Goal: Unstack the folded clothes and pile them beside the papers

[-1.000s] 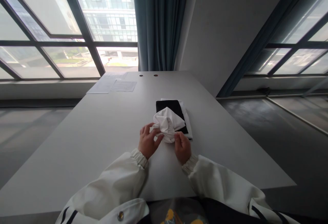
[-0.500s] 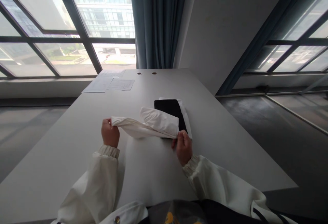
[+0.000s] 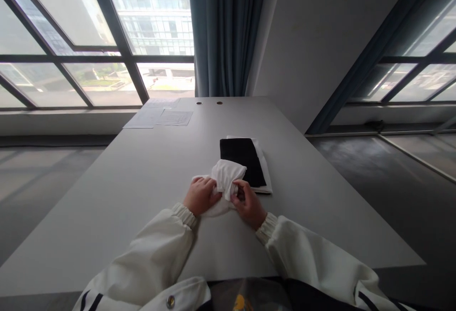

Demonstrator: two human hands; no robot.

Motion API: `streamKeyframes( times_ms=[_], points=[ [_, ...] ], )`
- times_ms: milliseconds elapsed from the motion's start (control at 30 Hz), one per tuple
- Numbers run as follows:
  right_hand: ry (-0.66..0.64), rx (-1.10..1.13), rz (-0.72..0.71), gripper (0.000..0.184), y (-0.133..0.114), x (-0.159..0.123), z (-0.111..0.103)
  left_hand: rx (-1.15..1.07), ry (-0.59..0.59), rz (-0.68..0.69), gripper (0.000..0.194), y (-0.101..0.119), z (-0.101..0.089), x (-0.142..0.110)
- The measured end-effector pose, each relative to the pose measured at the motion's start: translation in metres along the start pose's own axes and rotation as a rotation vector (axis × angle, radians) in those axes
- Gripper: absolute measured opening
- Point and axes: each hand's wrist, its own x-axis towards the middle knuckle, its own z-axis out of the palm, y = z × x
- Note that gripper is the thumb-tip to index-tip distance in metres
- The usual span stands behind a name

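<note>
A white cloth point(image 3: 228, 174) is bunched between my two hands, low over the near middle of the table. My left hand point(image 3: 201, 195) is closed on its left side, and some of the cloth shows behind and below the fingers. My right hand point(image 3: 248, 203) pinches the right edge between thumb and fingers. Just beyond lies a folded black cloth point(image 3: 242, 159), resting on a folded white cloth point(image 3: 264, 164) that shows along its right and front edges. What kind of garment or fabric the bunched cloth is, I cannot tell.
The white table point(image 3: 160, 154) stretches away from me. Papers point(image 3: 142, 115) lie at its far left, and two round cable holes point(image 3: 219, 103) sit near the far edge. Past it hang a blue curtain point(image 3: 228, 31) and a large window point(image 3: 160, 16).
The white cloth was stretched sideways between my hands and is now gathered up. My left hand has come in to the right, close to my right hand. The view has shifted slightly.
</note>
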Motion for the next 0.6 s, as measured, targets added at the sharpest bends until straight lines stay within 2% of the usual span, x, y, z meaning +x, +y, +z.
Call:
streamKeyframes(
  times_ms=[67,133,233,333,400,433,533,600],
  points=[
    [-0.07,-0.031,-0.071,0.052,-0.001,0.0,0.0,0.018,0.023,-0.005,0.011,0.005,0.001,0.0],
    [-0.042,-0.075,-0.145,0.054,-0.003,0.002,0.0,-0.014,0.059,-0.004,0.011,0.004,0.0,0.0],
    [0.041,-0.122,-0.182,0.036,-0.005,0.006,-0.002,-0.125,0.095,0.013,0.018,0.003,-0.003,-0.002],
    [0.031,-0.126,-0.182,0.005,-0.008,0.008,-0.004,-0.214,0.132,-0.133,0.021,0.009,-0.007,-0.005],
    [0.01,-0.119,-0.216,0.007,-0.011,0.007,-0.006,-0.209,0.152,-0.246,0.025,0.015,-0.01,-0.007],
    [0.02,-0.126,-0.24,0.008,-0.013,0.006,-0.007,-0.206,0.156,-0.253,0.024,0.017,-0.012,-0.007],
    [0.152,-0.206,-0.299,0.007,-0.021,0.003,-0.01,-0.219,0.158,-0.08,0.016,0.024,-0.017,-0.007],
    [0.225,-0.26,-0.358,0.009,-0.028,0.0,-0.012,-0.191,0.172,0.002,0.019,0.028,-0.018,-0.003]
  ],
)
